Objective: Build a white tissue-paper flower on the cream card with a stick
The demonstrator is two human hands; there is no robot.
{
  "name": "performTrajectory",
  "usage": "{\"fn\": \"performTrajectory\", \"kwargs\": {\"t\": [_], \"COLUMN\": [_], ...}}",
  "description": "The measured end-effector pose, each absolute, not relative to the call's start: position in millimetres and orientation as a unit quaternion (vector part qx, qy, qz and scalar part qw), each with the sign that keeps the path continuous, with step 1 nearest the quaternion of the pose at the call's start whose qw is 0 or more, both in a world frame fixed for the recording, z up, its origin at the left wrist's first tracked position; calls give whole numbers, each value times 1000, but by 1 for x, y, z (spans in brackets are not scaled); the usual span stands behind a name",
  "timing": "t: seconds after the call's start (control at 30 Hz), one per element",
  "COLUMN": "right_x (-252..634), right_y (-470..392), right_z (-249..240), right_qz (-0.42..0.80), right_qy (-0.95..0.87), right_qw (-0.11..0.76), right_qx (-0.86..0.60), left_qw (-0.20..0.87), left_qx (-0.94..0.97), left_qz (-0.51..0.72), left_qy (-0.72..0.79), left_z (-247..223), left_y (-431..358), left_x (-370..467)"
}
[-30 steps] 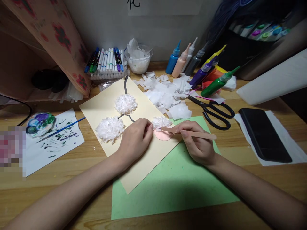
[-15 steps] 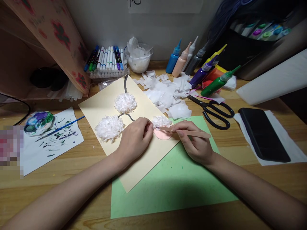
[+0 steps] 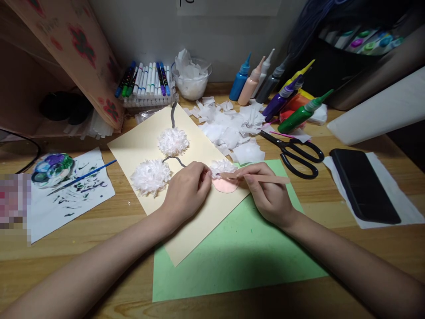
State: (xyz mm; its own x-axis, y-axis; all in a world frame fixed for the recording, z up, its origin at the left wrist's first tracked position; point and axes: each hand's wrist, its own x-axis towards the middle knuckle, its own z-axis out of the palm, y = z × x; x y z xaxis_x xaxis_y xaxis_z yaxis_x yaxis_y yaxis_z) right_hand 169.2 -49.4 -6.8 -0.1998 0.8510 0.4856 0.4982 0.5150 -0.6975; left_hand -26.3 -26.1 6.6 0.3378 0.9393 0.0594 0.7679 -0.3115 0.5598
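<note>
My right hand grips a flat wooden craft stick, its dark-stained tip at the edge of a half-covered pink circle. White tissue tufts cover the upper part of that circle. My left hand rests on the cream card, fingers curled and pinched at the circle's left edge; whatever they hold is hidden. Two full white tissue pompoms, one at the left and one higher up, sit on the card by dark painted stems.
Under the card lies a green sheet. Loose white tissue pieces, black-handled scissors and paint bottles are beyond. A phone lies at right; a paint-smeared paper with a blue brush at left. Markers and a tissue-filled bowl stand behind.
The wooden stick's tip has lifted and shifted slightly at the tufted edge of the pink circle. My left hand stays almost in place, and the whole view has moved a little.
</note>
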Motion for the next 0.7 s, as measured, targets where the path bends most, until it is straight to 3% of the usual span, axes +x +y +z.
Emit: {"fn": "performTrajectory", "kwargs": {"t": [0.7], "right_x": [167], "right_y": [-51], "right_z": [-8], "right_qz": [190], "right_qy": [-754], "right_qw": [452], "right_qx": [-437], "left_qw": [227], "left_qx": [785], "left_qz": [195], "left_qy": [542], "left_z": [6], "left_y": [-25], "left_x": [-26]}}
